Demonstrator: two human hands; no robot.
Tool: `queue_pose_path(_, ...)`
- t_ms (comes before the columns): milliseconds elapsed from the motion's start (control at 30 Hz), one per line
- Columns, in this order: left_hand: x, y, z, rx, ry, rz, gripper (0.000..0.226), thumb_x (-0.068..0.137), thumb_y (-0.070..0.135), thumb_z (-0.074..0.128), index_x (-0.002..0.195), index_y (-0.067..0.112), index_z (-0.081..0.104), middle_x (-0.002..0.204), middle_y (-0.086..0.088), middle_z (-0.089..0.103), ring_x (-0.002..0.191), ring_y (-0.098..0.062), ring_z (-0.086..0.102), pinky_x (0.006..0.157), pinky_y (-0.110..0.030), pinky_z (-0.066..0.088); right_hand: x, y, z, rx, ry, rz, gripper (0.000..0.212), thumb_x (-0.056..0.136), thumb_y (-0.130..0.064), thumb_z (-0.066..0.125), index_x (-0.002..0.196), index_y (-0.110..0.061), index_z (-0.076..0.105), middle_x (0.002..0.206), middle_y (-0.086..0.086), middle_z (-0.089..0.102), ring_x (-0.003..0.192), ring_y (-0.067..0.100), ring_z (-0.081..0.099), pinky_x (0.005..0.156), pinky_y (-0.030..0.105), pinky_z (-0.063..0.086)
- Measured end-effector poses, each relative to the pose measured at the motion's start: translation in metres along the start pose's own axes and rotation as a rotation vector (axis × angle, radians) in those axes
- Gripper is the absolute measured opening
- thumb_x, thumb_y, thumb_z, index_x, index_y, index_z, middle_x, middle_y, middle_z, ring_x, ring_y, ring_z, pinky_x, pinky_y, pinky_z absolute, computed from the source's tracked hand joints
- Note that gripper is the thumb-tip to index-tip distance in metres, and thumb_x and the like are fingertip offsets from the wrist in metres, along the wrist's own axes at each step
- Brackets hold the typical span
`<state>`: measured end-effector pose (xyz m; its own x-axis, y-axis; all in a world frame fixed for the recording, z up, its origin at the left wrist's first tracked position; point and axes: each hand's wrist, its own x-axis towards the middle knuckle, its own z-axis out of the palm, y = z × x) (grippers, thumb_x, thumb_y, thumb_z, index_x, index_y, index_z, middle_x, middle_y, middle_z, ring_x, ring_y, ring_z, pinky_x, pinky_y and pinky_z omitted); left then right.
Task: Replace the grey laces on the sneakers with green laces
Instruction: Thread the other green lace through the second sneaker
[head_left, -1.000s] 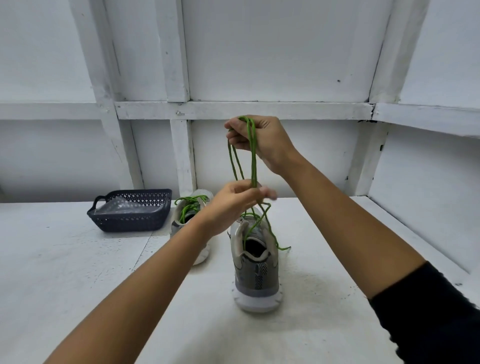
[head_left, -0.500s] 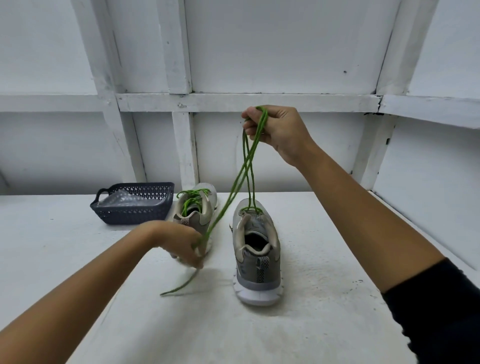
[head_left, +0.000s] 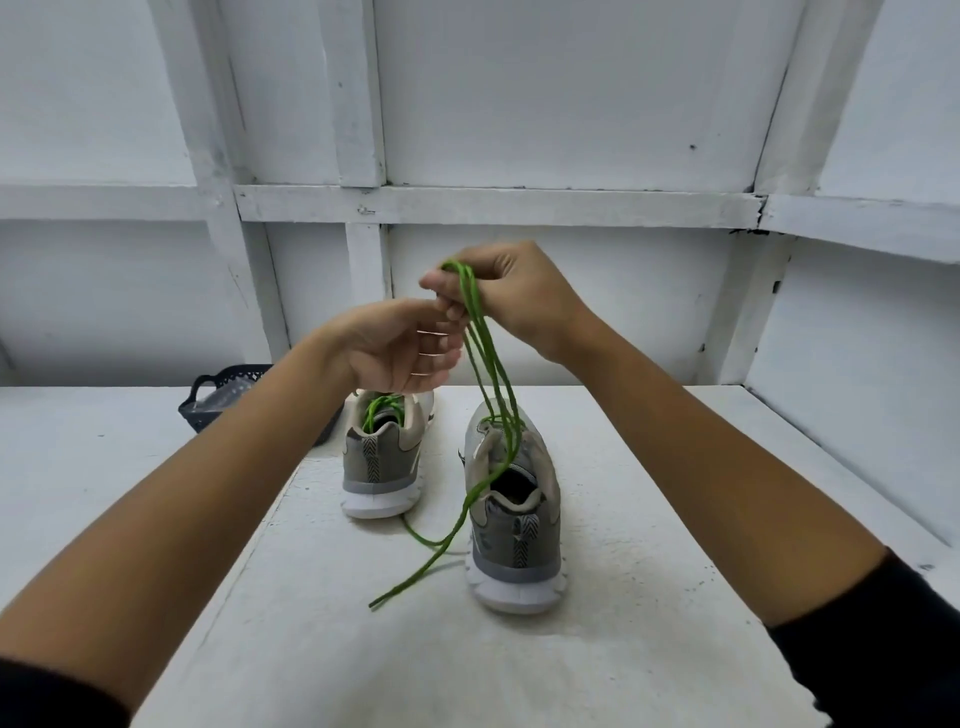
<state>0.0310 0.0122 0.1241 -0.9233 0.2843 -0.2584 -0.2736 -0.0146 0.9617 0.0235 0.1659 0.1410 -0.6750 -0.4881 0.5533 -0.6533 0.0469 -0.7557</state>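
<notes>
Grey mesh sneakers with white soles: two, the centre-left sneaker (head_left: 382, 467) and the centre-right sneaker (head_left: 511, 525).
Green cord laces: two, a bunched green lace (head_left: 382, 408) in the centre-left one and a long green lace (head_left: 488, 364) rising from the centre-right one.
Bare hands: two, left hand (head_left: 395, 348) and right hand (head_left: 509, 296), mid-frame.
Dark plastic lattice basket (head_left: 218, 395): one, left of centre.
White painted table (head_left: 649, 519): one.

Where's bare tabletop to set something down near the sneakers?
Free: table right of the right sneaker, out to its edge, and the strip nearest the camera. Crowded: between the sneakers, where the green lace trails past the left sneaker.
</notes>
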Motion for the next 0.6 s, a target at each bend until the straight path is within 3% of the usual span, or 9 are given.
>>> queue_pose_path(67, -0.002, 0.001, -0.012, -0.033, 0.032, -0.015, 0.017, 0.075, 0.029, 0.057, 0.074, 0.013, 0.052, 0.06, 0.002, 0.057, 0.051, -0.008, 0.059, 0.051, -0.02, 0.052, -0.003, -0.001, 0.0, 0.005, -0.064, -0.002, 0.017, 0.085, -0.004, 0.066, 0.097, 0.008, 0.068, 0.068, 0.009, 0.063, 0.057, 0.009, 0.057, 0.059, 0.019, 0.05)
queue_pose_path(167, -0.003, 0.005, -0.027, -0.108, 0.114, -0.002, 0.021, 0.091, 0.024, 0.047, 0.074, 0.011, 0.05, 0.058, -0.002, 0.06, 0.05, -0.011, 0.061, 0.053, -0.023, 0.055, -0.007, -0.001, -0.005, -0.029, -0.278, 0.088, 0.031, 0.084, 0.001, 0.064, 0.115, 0.001, 0.063, 0.08, 0.015, 0.066, 0.062, 0.007, 0.06, 0.065, 0.02, 0.053)
queue_pose_path(233, -0.007, 0.006, -0.034, -0.162, 0.134, 0.036, 0.015, 0.084, 0.016, 0.049, 0.07, 0.011, 0.052, 0.055, 0.0, 0.06, 0.049, -0.01, 0.061, 0.058, -0.025, 0.056, -0.01, 0.002, -0.007, -0.091, -0.495, 0.212, 0.038, 0.087, 0.004, 0.059, 0.124, -0.005, 0.058, 0.088, 0.014, 0.066, 0.07, 0.011, 0.062, 0.07, 0.022, 0.054)
queue_pose_path(300, -0.014, 0.007, -0.041, -0.263, 0.112, 0.108, 0.012, 0.071, 0.014, 0.056, 0.059, 0.013, 0.055, 0.052, 0.005, 0.057, 0.049, -0.006, 0.06, 0.061, -0.026, 0.057, -0.012, 0.004, -0.006, -0.106, -0.603, 0.329, 0.036, 0.092, 0.005, 0.05, 0.124, -0.008, 0.056, 0.088, 0.01, 0.065, 0.072, 0.014, 0.063, 0.068, 0.022, 0.054)
queue_pose_path(433, -0.027, 0.017, -0.04, -0.477, -0.032, 0.253, 0.005, 0.068, 0.014, 0.059, 0.068, 0.016, 0.054, 0.051, 0.008, 0.057, 0.047, -0.001, 0.06, 0.055, -0.023, 0.056, -0.011, 0.009, -0.01, -0.159, -0.479, 0.434, 0.02, 0.097, -0.005, 0.044, 0.115, -0.007, 0.053, 0.081, 0.008, 0.064, 0.067, 0.014, 0.061, 0.066, 0.027, 0.052)
queue_pose_path(533, -0.028, 0.029, -0.025, -0.53, -0.153, 0.29, 0.027, 0.082, 0.011, 0.042, 0.084, 0.002, 0.067, 0.076, -0.002, 0.071, 0.067, -0.009, 0.07, 0.063, -0.026, 0.058, -0.008, 0.008, -0.006, -0.116, -0.464, 0.488, 0.035, 0.098, -0.034, 0.046, 0.118, -0.007, 0.056, 0.068, 0.001, 0.055, 0.056, 0.01, 0.049, 0.057, 0.022, 0.043)
queue_pose_path(600, -0.023, 0.036, -0.014, -0.579, -0.205, 0.3, 0.036, 0.089, 0.008, 0.033, 0.096, -0.011, 0.064, 0.094, -0.014, 0.071, 0.081, -0.019, 0.072, 0.072, -0.033, 0.059, -0.008, 0.009, 0.001, -0.076, -0.506, 0.505, 0.043, 0.096, -0.044, 0.043, 0.12, -0.012, 0.057, 0.062, -0.004, 0.049, 0.053, 0.008, 0.041, 0.054, 0.021, 0.036)
